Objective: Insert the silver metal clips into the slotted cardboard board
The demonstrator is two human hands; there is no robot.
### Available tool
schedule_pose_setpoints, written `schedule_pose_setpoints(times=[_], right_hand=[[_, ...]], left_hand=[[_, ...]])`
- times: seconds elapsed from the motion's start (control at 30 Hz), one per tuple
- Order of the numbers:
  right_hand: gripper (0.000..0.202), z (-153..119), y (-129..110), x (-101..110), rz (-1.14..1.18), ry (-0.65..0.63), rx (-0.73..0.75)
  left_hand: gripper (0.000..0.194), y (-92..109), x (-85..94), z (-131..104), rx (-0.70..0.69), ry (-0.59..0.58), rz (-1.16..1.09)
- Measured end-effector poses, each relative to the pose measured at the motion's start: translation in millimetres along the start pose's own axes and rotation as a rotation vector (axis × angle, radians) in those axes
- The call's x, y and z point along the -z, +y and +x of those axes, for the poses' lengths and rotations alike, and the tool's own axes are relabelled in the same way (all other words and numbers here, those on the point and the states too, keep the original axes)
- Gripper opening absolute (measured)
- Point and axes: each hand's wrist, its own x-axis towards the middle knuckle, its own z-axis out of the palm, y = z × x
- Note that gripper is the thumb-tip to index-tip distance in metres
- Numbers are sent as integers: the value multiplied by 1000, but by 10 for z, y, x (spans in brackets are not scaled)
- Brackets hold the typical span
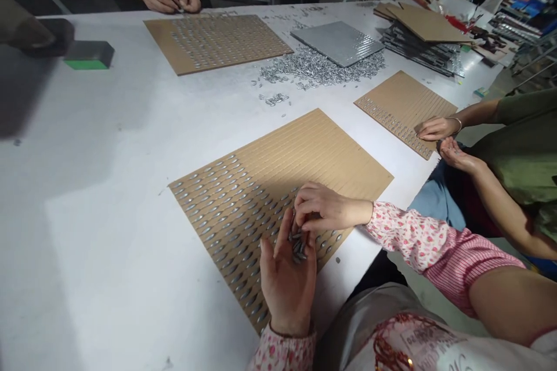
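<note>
My left hand (288, 287) is palm up and cupped over the near part of a brown grooved board (324, 148). In its palm lies a small heap of silver, pointed-oval metal pieces (298, 248). Fingers pinched, my right hand (321, 207) reaches down to the heap from the right; whatever is between its fingertips is hidden. Rows of the same silver pieces (230, 231) sit along the grooves on the board's left and near side, partly covered by my hands. Bare grooves show across the far right part.
Loose silver pieces (313, 66) lie heaped beyond my board, beside a grey sheet (339, 40). Co-workers handle another board (402, 104) at right and one (217, 40) at the far left. Stacked boards (429, 20) stand at back right; a green-and-black block (89, 55) is at left.
</note>
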Motion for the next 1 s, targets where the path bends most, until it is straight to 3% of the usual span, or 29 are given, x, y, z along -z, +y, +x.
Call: schedule_pose_setpoints(times=[0.13,0.3,0.37,0.47,0.77,1.0], right_hand=[[21,78,67,-19,103,71,-28],[18,281,290,-67,82,290,-324],[17,374,355,-134,30,285,-406],[18,474,383,-259,-57,261,-474],[17,487,488,-425,-214,300,-500],[30,489,546,-430,-187,311,-483]], left_hand=[[45,12,-23,7,-25,-17,-18],[29,8,-10,79,20,78,-51],[30,5,7,99,98,83,-98],[27,2,29,104,152,-5,-154],[16,10,41,84,103,27,-101],[32,48,-11,62,75,105,-90]])
